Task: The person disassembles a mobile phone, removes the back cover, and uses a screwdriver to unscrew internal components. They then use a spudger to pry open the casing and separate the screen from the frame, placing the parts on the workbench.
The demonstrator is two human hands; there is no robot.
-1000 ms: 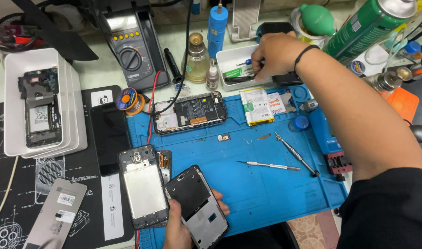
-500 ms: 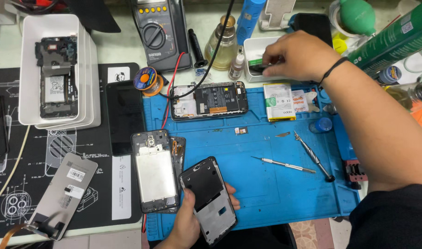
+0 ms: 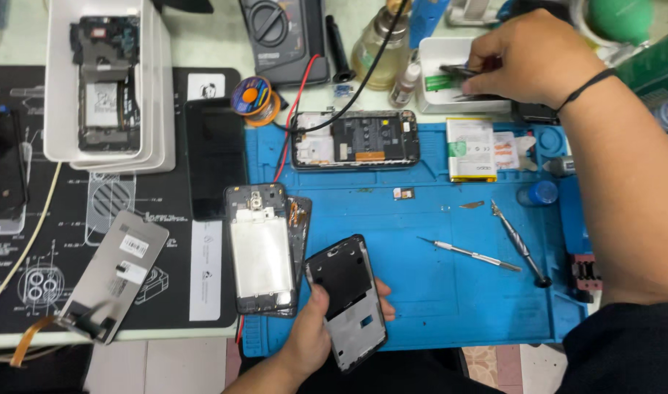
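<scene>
Matt blue rubbery mat (image 3: 421,292), glossy plastic phone frame (image 3: 346,299)

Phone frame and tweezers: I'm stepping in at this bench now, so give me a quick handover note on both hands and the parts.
Left hand holds the black phone frame at the blue mat's near edge.
Right hand has its grip on dark tweezers over the small white tray.
Opened phone lies at the mat's far edge, battery beside it; two screwdrivers lie loose.
Done: phones opened.
Left: frame unfitted.
</scene>
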